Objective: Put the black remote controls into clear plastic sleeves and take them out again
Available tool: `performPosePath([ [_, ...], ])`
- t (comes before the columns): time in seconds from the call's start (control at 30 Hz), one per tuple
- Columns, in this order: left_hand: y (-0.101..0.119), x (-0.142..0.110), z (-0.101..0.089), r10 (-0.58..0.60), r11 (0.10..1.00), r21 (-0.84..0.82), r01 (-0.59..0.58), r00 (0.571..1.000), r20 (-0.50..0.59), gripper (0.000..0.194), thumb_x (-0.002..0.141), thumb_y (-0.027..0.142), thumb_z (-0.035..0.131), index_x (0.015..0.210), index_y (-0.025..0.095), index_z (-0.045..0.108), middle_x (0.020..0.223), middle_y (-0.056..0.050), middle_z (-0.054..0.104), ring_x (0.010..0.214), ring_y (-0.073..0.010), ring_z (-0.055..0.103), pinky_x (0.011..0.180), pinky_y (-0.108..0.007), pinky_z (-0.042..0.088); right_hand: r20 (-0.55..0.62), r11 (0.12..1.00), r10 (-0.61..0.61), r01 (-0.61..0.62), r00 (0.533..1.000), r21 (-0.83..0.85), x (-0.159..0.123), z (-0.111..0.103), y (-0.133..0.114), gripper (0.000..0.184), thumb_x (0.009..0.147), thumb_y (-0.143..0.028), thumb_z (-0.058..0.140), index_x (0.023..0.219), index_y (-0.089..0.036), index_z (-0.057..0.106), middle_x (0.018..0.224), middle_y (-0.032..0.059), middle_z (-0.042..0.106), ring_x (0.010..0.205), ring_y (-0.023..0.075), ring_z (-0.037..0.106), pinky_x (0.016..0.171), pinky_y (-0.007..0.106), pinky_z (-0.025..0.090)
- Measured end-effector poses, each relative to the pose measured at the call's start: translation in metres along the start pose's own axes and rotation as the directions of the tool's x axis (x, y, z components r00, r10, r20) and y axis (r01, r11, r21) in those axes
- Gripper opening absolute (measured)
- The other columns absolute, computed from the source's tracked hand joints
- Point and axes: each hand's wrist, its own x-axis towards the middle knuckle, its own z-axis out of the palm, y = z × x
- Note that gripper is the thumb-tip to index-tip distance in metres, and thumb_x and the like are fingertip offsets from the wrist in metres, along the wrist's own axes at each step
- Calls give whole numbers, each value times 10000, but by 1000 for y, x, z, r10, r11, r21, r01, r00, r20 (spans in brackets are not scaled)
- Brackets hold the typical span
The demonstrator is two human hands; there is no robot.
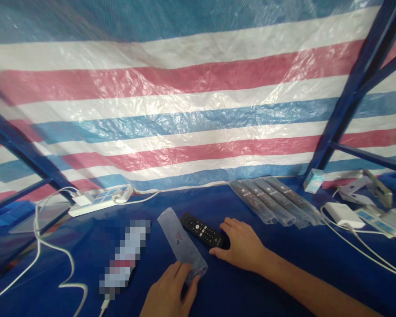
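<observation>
My left hand [171,286] is closed on the near end of a frosted plastic sleeve [180,240], pinching it between thumb and fingers. The sleeve lies flat and slanted on the dark blue table and has a small dark and red print. Just right of it lies a black remote control [201,230], buttons facing up. My right hand [242,242] has its thumb and fingers on either side of the remote's near end, which is partly hidden by the hand. Several bagged remotes [273,200] lie side by side farther back on the right.
A white power strip [100,199] with plugs and cables stands back left. A blurred-out object [127,255] with a cable lies left. At right are a small box [313,181], a white charger [343,215] and a phone-like device [379,189]. Striped sheeting [191,114] hangs behind.
</observation>
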Motion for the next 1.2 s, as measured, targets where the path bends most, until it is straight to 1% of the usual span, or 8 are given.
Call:
performPosePath([
  [0.1, -1, 4, 4, -3, 1000, 14, 2, 997, 79, 225, 928, 238, 434, 869, 264, 650, 808, 18, 674, 701, -118, 667, 624, -179, 509, 23, 1000, -22, 22, 999, -10, 3, 3, -4, 371, 769, -522, 627, 895, -177, 674, 955, 75, 670, 915, 246, 610, 795, 345, 460],
  [0.2, 3, 19, 4, -20, 997, 75, 10, 992, 126, 269, 937, 197, 397, 875, 241, 655, 817, 1, 672, 750, -139, 668, 627, -194, 504, 27, 1000, -17, 17, 999, -7, 3, -1, 2, 293, 776, -462, 623, 852, -185, 681, 931, 67, 679, 904, 231, 616, 783, 318, 452],
  [0.33, 17, 54, -4, -119, 983, 163, 84, 968, 219, 275, 940, 165, 386, 897, 202, 655, 873, -33, 669, 823, -171, 661, 669, -232, 503, 41, 992, 126, -127, 991, 26, -1, -15, 25, 224, 730, -400, 649, 817, -196, 677, 922, 52, 687, 840, 205, 638, 719, 280, 441],
  [0.43, 26, 84, -10, -174, 973, 198, 120, 943, 283, 285, 952, 167, 364, 912, 179, 646, 910, -60, 664, 867, -193, 655, 703, -259, 494, 11, 968, 248, -248, 969, 28, -3, -28, 47, 245, 728, -398, 645, 833, -181, 689, 902, 65, 692, 826, 217, 646, 696, 287, 435],
  [0.53, 31, 111, -10, -194, 972, 190, 141, 933, 301, 286, 957, 163, 347, 941, 161, 633, 937, -82, 662, 881, -202, 652, 737, -280, 481, -37, 957, 287, -284, 957, 59, -5, -41, 63, 279, 739, -433, 637, 839, -183, 706, 894, 68, 702, 808, 217, 646, 669, 284, 428],
  [0.67, 30, 136, -6, -223, 972, 133, 194, 937, 267, 292, 960, 172, 347, 926, 148, 637, 938, -94, 671, 868, -199, 653, 759, -285, 464, -34, 960, 262, -256, 965, 112, -11, -59, 68, 273, 726, -449, 645, 780, -191, 715, 859, 67, 710, 780, 219, 639, 614, 274, 409],
  [0.83, 25, 141, -1, -256, 967, 61, 249, 936, 240, 284, 953, 180, 382, 867, 149, 651, 918, -77, 686, 876, -183, 652, 774, -257, 447, 71, 966, 227, -234, 971, 109, -17, -70, 62, 243, 681, -433, 686, 741, -200, 718, 821, 55, 703, 744, 213, 633, 602, 268, 392],
  [1.2, 24, 136, 8, -233, 972, 48, 229, 930, 285, 296, 947, 147, 370, 914, 162, 663, 966, -83, 679, 900, -169, 644, 798, -254, 447, 77, 976, 175, -183, 982, 114, -20, -70, 63, 232, 678, -442, 694, 726, -216, 712, 803, 41, 691, 731, 199, 621, 589, 258, 367],
])
